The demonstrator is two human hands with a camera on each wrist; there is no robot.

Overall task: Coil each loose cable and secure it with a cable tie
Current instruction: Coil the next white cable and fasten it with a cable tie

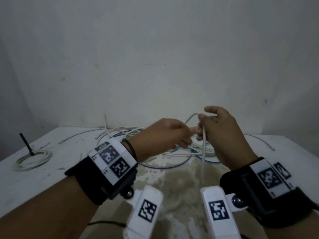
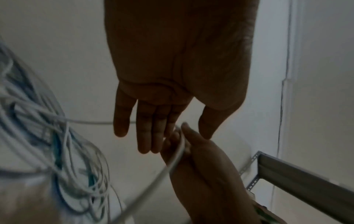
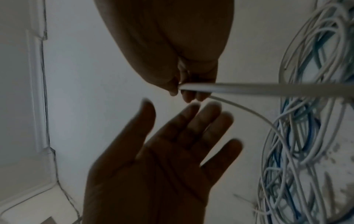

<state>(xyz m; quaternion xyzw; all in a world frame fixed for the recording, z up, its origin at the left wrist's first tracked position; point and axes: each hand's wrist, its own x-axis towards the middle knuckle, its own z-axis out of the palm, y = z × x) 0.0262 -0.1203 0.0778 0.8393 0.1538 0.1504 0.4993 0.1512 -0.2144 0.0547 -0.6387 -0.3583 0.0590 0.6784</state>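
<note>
No brand or readable writing shows anywhere; the only markings are the black-and-white square code tags (image 1: 114, 160) on the white plates strapped to both wrists and on the two white camera housings below them. Near the tabletop's (image 1: 34, 178) left edge lies a coiled white cable (image 1: 32, 160) with a black cable tie (image 1: 25, 144) sticking up from it. Along the far edge, against a scuffed grey-white wall (image 1: 155, 57), spreads a loose tangle of white and blue cables (image 1: 172, 152). The tabletop is white, with its paint worn away to a bare, mottled patch toward the near edge at the middle. Above the tangle, the left hand (image 1: 164, 137) reaches toward the right with its fingers straight and spread, gripping nothing. The right hand (image 1: 222, 135) has its fingers curled round a white cable (image 1: 204, 145), which loops over the top of the fist and hangs down toward the near edge.
</note>
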